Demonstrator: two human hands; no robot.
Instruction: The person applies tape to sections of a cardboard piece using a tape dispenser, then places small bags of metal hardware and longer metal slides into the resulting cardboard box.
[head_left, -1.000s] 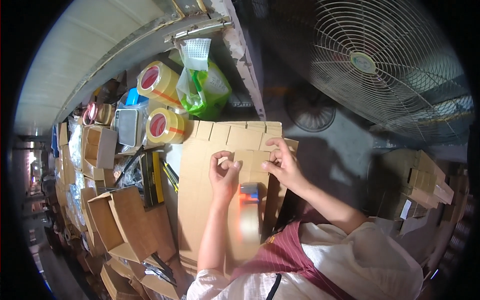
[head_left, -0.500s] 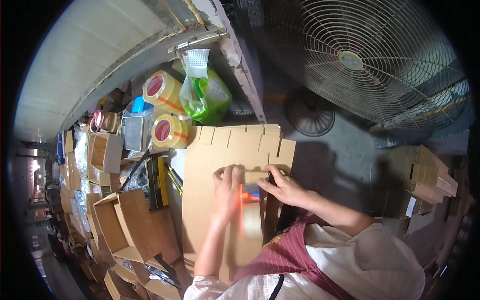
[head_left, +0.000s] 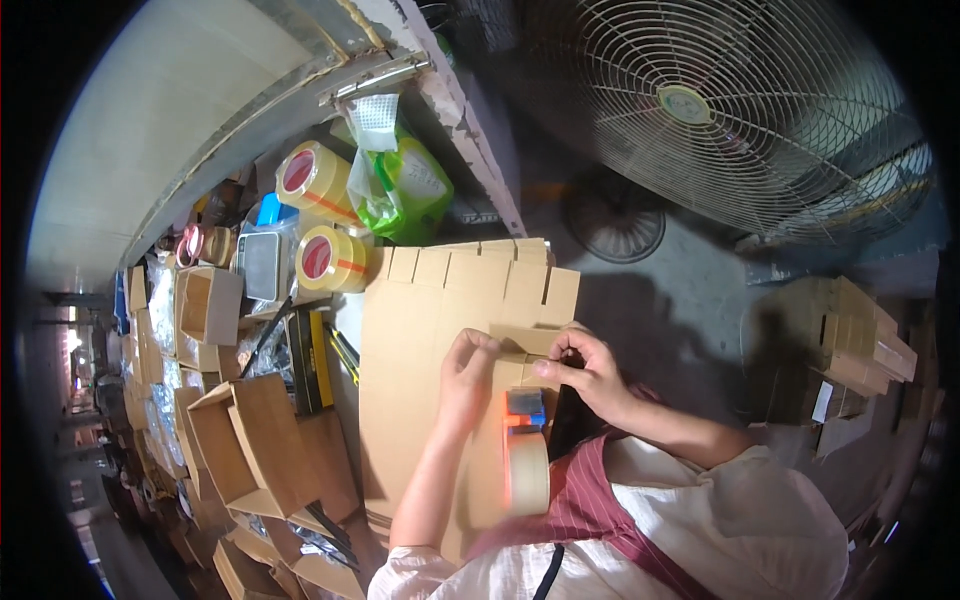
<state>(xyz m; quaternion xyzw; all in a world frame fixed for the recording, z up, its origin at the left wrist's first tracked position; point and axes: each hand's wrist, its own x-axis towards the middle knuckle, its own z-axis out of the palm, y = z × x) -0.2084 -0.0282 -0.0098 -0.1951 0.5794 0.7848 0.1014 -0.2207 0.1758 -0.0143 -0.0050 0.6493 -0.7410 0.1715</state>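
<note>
Your left hand and right hand both pinch the small cardboard piece. Tape dispenser lies bodyward, long axis toward you.

Fisheye's on the wearer's head, looking down at the left hand and right hand from pretty close. It's super wide, so the fan squeezes in upper right.
</note>
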